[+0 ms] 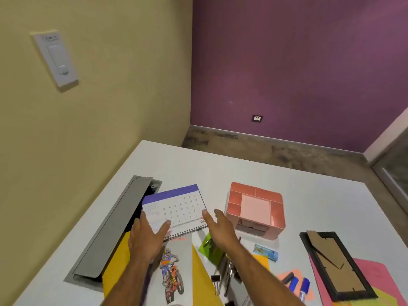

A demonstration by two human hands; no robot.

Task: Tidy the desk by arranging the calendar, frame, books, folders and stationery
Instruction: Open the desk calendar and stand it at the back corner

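Forearms: ours came up from the bottom edge, both bare, reaching over the white desk.
Cable tray: a grey lidded channel lay sunk in the desk at far left, its lid tilted open.
Yellow folder: it lay flat just right of the tray, partly under our left arm.
Left hand: ours lay on the calendar's left part, thumb on its face; the other fingers were straight along its left edge.
Calendar: the spiral-bound desk calendar sat near the desk's middle, white date grid upside down to us, purple band along the far edge, black wire binding nearest us.
Motorbike print: a white sheet with a rider on a dirt bike lay below the calendar.
Right hand: ours was open, fingers straight, thumb tip touching the calendar's right edge.
Organiser: a pink compartmented box stood just right of that hand.
Stationery: binder clips, markers and coloured notes lay near our right forearm.
Frame: a black picture frame lay face down at right on a pink folder.
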